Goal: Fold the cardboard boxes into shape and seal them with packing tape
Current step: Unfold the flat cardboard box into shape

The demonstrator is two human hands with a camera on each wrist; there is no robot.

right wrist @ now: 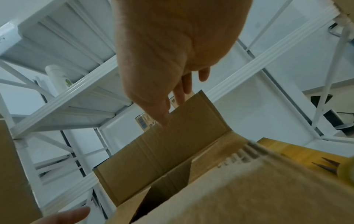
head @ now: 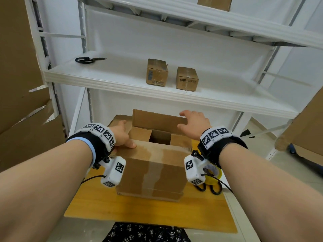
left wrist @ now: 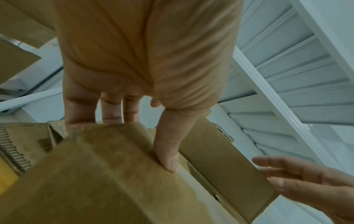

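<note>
A brown cardboard box (head: 152, 168) stands upright on a wooden board (head: 139, 210), its top partly open. The two side flaps are folded inward and the near flap (head: 157, 149) lies over them. The far flap (head: 157, 117) still stands up. My left hand (head: 125, 135) is at the box's near left corner, its thumb (left wrist: 168, 144) pressing on the near flap and its straight fingers reaching past the left edge. My right hand (head: 187, 121) is spread open at the far flap's (right wrist: 172, 144) top right edge. A yellow tape roll (head: 214, 174) lies right of the box, partly hidden by my wrist.
Black scissor handles (head: 208, 187) lie beside the tape roll. A white shelf (head: 122, 81) just behind the box carries two small sealed boxes (head: 157, 73) (head: 187, 78) and another pair of scissors (head: 89, 59). Large cardboard sheets (head: 21, 102) lean at the left and right.
</note>
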